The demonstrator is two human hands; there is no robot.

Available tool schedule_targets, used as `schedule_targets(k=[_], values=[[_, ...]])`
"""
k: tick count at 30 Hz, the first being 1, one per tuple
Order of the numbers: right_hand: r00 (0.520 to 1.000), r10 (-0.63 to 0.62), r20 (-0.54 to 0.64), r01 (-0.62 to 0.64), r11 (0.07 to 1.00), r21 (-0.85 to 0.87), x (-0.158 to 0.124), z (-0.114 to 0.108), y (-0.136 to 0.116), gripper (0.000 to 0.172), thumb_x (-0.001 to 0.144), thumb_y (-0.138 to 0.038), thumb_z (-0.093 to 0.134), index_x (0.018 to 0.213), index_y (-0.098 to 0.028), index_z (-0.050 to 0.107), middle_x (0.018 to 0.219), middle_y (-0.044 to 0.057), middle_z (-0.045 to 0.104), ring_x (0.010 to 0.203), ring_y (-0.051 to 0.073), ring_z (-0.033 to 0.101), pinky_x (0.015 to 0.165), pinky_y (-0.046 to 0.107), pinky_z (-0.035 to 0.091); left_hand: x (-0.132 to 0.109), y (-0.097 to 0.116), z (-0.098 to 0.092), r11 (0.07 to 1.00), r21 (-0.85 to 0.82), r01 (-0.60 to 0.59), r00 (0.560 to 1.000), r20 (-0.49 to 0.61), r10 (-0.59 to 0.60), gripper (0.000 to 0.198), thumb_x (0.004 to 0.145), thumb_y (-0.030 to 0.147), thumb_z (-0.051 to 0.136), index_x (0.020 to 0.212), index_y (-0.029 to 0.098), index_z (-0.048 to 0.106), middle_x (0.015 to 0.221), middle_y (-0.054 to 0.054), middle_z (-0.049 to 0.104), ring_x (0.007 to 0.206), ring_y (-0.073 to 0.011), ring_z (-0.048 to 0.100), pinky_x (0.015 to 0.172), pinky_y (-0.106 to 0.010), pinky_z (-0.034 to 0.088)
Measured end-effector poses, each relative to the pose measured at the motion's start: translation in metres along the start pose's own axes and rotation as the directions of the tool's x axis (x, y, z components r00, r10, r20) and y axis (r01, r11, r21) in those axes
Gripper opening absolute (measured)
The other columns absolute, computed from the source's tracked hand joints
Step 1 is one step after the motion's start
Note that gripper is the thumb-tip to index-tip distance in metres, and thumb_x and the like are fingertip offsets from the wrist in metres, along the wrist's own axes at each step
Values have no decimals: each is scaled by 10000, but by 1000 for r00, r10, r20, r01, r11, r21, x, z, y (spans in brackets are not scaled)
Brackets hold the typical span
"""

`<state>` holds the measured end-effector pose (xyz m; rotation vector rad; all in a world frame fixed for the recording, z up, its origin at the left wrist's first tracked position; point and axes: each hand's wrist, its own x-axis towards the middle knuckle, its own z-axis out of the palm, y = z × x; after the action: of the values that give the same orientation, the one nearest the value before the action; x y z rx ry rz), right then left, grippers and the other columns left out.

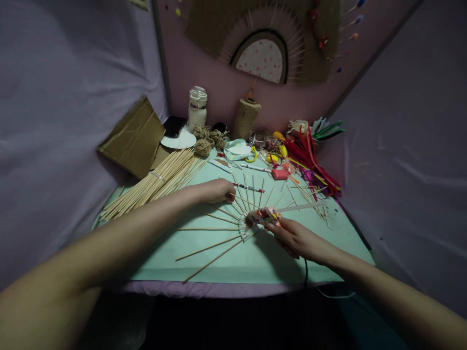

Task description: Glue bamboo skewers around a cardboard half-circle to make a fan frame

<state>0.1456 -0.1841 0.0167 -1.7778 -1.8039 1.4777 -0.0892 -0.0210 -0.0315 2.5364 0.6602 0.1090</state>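
Note:
Thin wooden skewers [219, 233] lie fanned out like spokes around a small white hub [243, 224] on a mint-green table [255, 262]. My left hand [215, 190] rests closed above the fan, pinching the end of one skewer [242, 199]. My right hand [295, 238] is wrapped round a glue gun [265, 216] with a patterned body; its nozzle touches the hub and a clear glue stick [302, 207] sticks out behind it. A black cord [305, 272] hangs down from this hand.
A bundle of loose skewers [156, 182] lies at the left, by folded brown cardboard [133, 138]. Along the back stand a white jar [197, 108], twine balls [204, 143], a twine spool [246, 118], tape, a pen [248, 187] and red pipe cleaners [310, 155]. Cloth walls close in.

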Motion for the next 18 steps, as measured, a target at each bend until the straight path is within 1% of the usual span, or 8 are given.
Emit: schedule_targets(k=[2,4,6,8,10,13,16,18], values=[[1000,-11,-7,11,1000,5,-1,0,1,420,874,-616,402,772,-208,409,576,-46,420,420,85,385,386,215,311,-6,-3,-8,1000,-14,-14,998,-63,13,162,734,169,641,874,150,720,895,-65,675,800,-158,590,734,-229,416],[1000,-26,-16,26,1000,10,-2,-1,1,421,876,-613,401,793,-201,425,579,-44,423,432,86,383,396,215,313,-15,-9,-20,1000,-31,2,990,-142,-6,190,748,204,651,920,159,719,921,-62,680,831,-155,596,758,-224,422],[999,-40,-20,40,999,14,-3,-2,2,423,878,-611,403,830,-193,448,582,-44,425,442,88,379,401,214,308,-26,-15,-35,997,-31,71,974,-212,-75,180,774,235,633,914,159,717,884,-49,689,803,-148,598,737,-220,423],[999,-48,-18,48,999,19,-4,-3,2,424,882,-608,401,858,-189,460,584,-45,423,446,88,372,402,213,302,-37,-19,-47,988,-42,151,946,-284,-157,184,787,257,623,909,157,716,865,-39,695,779,-141,599,713,-215,422],[998,-54,-11,55,998,23,-5,-4,2,417,886,-601,403,855,-189,462,585,-44,422,448,86,362,407,213,299,-43,-18,-52,977,-62,203,927,-309,-212,192,788,266,626,918,157,716,870,-35,700,780,-142,604,709,-215,422],[998,-69,-4,69,997,32,-5,-5,2,407,894,-590,401,856,-190,465,581,-46,421,446,84,358,417,216,299,-42,-11,-43,976,-69,206,946,-242,-217,189,780,236,636,931,157,717,889,-38,703,805,-149,611,728,-220,424],[996,-86,-5,86,996,35,-4,-5,3,414,894,-598,396,895,-191,473,569,-55,413,438,84,356,416,216,291,-32,-3,-24,985,-78,156,971,-169,-167,185,775,217,651,937,152,713,910,-46,697,832,-153,610,753,-224,427],[997,-78,-5,78,997,30,-4,-6,4,430,883,-618,398,872,-193,460,555,-59,406,431,83,353,410,215,286,-24,2,-12,989,-97,108,982,-142,-121,173,769,201,662,926,148,710,914,-50,689,846,-154,607,767,-224,429]])
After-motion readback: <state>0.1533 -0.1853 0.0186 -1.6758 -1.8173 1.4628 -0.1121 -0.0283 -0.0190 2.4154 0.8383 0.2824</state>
